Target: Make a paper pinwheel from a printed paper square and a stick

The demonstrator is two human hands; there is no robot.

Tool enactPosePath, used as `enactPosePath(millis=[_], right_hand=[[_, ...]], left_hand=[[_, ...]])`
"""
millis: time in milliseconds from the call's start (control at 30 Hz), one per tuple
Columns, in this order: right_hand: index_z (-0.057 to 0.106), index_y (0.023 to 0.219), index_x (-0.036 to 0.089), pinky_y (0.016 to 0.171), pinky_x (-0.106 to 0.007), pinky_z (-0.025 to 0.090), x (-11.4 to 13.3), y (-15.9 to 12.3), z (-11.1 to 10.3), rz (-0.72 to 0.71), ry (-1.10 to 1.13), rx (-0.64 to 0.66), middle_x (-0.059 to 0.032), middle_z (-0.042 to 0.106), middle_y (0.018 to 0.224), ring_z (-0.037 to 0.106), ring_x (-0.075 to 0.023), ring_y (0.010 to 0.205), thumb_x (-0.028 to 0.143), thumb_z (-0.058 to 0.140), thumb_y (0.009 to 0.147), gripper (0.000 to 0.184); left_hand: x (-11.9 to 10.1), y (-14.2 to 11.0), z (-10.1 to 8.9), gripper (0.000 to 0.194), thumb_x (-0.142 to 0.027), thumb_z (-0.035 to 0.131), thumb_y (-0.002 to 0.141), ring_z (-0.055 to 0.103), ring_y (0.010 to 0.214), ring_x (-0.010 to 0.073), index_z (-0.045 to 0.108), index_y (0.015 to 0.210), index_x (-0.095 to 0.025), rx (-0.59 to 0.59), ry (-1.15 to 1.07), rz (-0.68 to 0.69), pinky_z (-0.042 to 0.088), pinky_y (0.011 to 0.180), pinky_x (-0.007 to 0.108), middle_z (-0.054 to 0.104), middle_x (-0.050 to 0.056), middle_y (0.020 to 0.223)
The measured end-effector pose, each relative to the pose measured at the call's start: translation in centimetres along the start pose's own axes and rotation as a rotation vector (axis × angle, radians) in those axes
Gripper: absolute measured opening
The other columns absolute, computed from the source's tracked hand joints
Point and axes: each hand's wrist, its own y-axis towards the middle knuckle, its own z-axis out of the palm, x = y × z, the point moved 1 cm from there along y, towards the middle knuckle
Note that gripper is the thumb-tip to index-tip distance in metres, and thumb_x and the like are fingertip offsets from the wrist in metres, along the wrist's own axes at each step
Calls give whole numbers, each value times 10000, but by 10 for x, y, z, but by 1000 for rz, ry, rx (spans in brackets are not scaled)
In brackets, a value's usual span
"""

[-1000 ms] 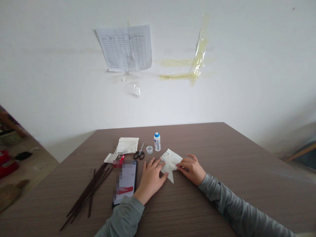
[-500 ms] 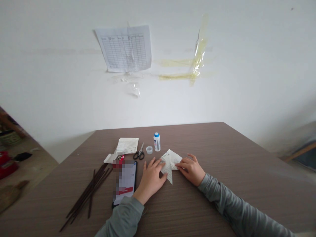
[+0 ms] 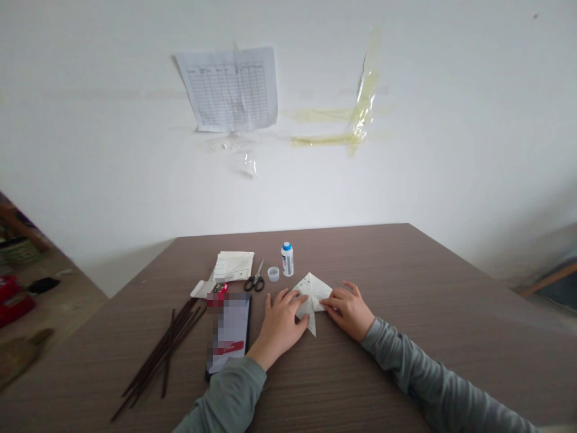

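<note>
A folded sheet of printed paper (image 3: 311, 288) lies on the table, with a peak at the far side and a pointed flap toward me. My left hand (image 3: 282, 322) rests on its left part, fingers spread and pressing down. At the paper's right corner my right hand (image 3: 350, 310) pinches the edge between thumb and fingers. Just beyond the paper stands a small white glue bottle (image 3: 287, 261) with a blue top. Beside the bottle sits a clear plastic cap (image 3: 273, 274). Black-handled scissors (image 3: 255, 281) lie to the left of that.
Left of my hand lies a phone (image 3: 232, 331), its screen partly blurred. A small red and white box (image 3: 217, 293) touches the stack of paper sheets (image 3: 233, 266). Several thin dark sticks (image 3: 164, 355) lie on the table (image 3: 451, 337). A printed sheet (image 3: 229, 90) is taped to the wall.
My left hand has slid slightly to the right over the paper, covering a bit more of it. My right hand keeps its hold at the right corner.
</note>
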Motion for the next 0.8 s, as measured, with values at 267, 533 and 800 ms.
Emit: enactPosePath(millis=[267,533,800], right_hand=[[1028,1172,357,1295,-718,674,1,0,0,14,16,4,-79,909,979,893,-343,960,243,783,1183,271],[1017,1143,352,1310,-684,674,2,1,-1,21,25,-3,-74,911,974,891,-334,968,242,811,1174,236],[1016,1101,356,1302,-692,662,3,1,-2,23,39,-19,-68,893,949,880,-340,944,249,814,1171,239]], left_hand=[[-7,0,0,521,-231,803,1205,681,1742,475,900,1701,-355,-28,39,14,413,1548,894,821,160,1783],[-10,-2,-2,452,-274,816,1218,667,1735,473,944,1640,-372,-24,50,8,386,1557,903,814,160,1778],[-11,-2,-3,451,-270,818,1203,676,1731,491,960,1616,-384,-27,50,2,402,1554,903,819,152,1778]])
